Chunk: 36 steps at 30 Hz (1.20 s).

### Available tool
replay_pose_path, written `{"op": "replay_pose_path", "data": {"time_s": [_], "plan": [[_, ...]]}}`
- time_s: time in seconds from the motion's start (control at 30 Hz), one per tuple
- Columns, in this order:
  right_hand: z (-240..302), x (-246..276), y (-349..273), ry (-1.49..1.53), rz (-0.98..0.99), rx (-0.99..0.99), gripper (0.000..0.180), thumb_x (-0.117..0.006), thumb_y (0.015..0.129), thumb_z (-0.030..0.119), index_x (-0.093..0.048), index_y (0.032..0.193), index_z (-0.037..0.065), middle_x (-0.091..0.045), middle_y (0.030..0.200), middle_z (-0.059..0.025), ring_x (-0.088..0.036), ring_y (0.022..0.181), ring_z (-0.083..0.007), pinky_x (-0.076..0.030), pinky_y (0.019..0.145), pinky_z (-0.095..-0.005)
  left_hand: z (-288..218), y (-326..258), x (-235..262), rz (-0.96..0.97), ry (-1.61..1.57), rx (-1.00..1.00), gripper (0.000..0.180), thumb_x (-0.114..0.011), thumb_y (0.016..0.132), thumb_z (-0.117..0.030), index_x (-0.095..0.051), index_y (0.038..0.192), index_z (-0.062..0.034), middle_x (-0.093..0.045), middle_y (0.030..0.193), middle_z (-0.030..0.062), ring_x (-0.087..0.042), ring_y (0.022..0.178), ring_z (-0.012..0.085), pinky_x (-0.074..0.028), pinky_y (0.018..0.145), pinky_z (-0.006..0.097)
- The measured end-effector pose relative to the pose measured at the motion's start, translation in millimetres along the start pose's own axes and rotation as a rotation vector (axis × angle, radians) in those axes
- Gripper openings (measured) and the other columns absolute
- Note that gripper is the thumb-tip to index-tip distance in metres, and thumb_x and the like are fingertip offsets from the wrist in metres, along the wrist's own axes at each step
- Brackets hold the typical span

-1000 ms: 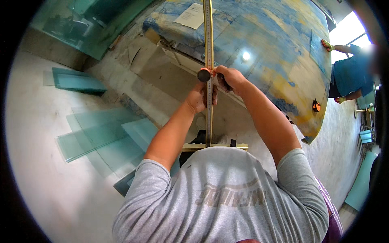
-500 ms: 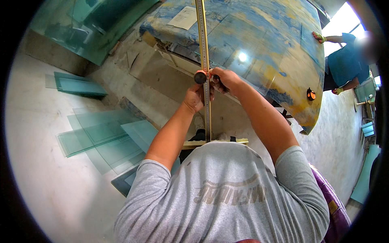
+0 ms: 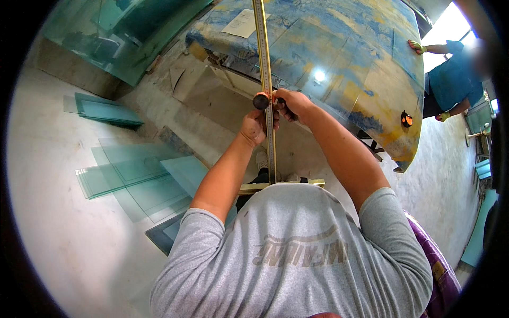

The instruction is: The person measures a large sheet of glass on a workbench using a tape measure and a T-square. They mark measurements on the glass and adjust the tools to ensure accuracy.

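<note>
Right hand (image 3: pixel 291 103) closed round black-knobbed cutter (image 3: pixel 261 100), at near edge of bench (image 3: pixel 371 69). Left hand (image 3: pixel 255 126) curled against ruler (image 3: pixel 268 90), ruler lying across bench toward person. Glass sheets (image 3: pixel 132 175) on floor, left.

Bright daylight floods in from upper right, glare spots the table (image 3: pixel 366 63), and fisheye edges bend darkly.

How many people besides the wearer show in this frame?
1: a person in a blue top at the far right corner of the blue and yellow table, cut off by the picture's rim. Others may be hidden beyond it.
</note>
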State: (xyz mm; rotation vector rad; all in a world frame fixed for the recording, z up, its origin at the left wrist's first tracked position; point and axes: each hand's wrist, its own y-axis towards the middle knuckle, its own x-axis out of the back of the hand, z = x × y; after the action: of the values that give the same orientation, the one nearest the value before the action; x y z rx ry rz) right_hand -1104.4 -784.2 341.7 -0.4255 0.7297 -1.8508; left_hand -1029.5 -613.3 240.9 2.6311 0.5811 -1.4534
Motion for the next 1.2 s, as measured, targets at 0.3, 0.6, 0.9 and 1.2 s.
{"op": "replay_pose_path", "data": {"time_s": [0.3, 0.6, 0.9, 1.2], "plan": [[-1.4, -2.2, -7.0, -0.017, 0.003, 0.010, 0.034, -0.061, 0.094, 0.041, -0.065, 0.087, 0.008, -0.053, 0.075, -0.0030, -0.043, 0.055, -0.0152, -0.033, 0.051, -0.0353, 0.5, -8.7, -18.0, -0.160, 0.043, -0.024, 0.044, -0.048, 0.100, -0.039, -0.066, 0.117, -0.0029, -0.068, 0.092, 0.0100, -0.065, 0.079, 0.0254, -0.052, 0.071, 0.039], [2.7, -3.0, -15.5, 0.008, 0.004, -0.040, 0.038, -0.057, 0.095, 0.047, -0.062, 0.080, 0.012, -0.050, 0.066, -0.0021, -0.045, 0.053, -0.0152, -0.033, 0.048, -0.0361, 1.1, -5.4, -21.1, -0.132, 0.013, -0.037, 0.043, -0.049, 0.102, -0.040, -0.066, 0.120, -0.0051, -0.068, 0.094, 0.0097, -0.064, 0.080, 0.0251, -0.053, 0.074, 0.039], [-24.3, -4.1, 3.7, -0.553, -0.327, 0.461, 0.061, -0.047, 0.101, 0.056, -0.072, 0.103, 0.001, -0.073, 0.090, -0.0191, -0.070, 0.089, -0.0361, -0.054, 0.083, -0.0446, 4.0, 1.4, -0.8, -0.103, -0.020, -0.008, 0.043, -0.060, 0.098, -0.040, -0.066, 0.124, -0.0058, -0.070, 0.104, 0.0114, -0.069, 0.087, 0.0262, -0.058, 0.070, 0.045], [-25.8, 4.3, 24.2, -0.459, -0.278, 0.405, 0.068, -0.039, 0.101, 0.057, -0.072, 0.096, -0.002, -0.071, 0.098, -0.0286, -0.067, 0.100, -0.0469, -0.050, 0.092, -0.0512, 1.4, 4.3, -21.8, -0.117, 0.017, -0.057, 0.046, -0.064, 0.095, -0.047, -0.068, 0.120, -0.0080, -0.071, 0.102, 0.0101, -0.070, 0.083, 0.0253, -0.059, 0.068, 0.043]]}}
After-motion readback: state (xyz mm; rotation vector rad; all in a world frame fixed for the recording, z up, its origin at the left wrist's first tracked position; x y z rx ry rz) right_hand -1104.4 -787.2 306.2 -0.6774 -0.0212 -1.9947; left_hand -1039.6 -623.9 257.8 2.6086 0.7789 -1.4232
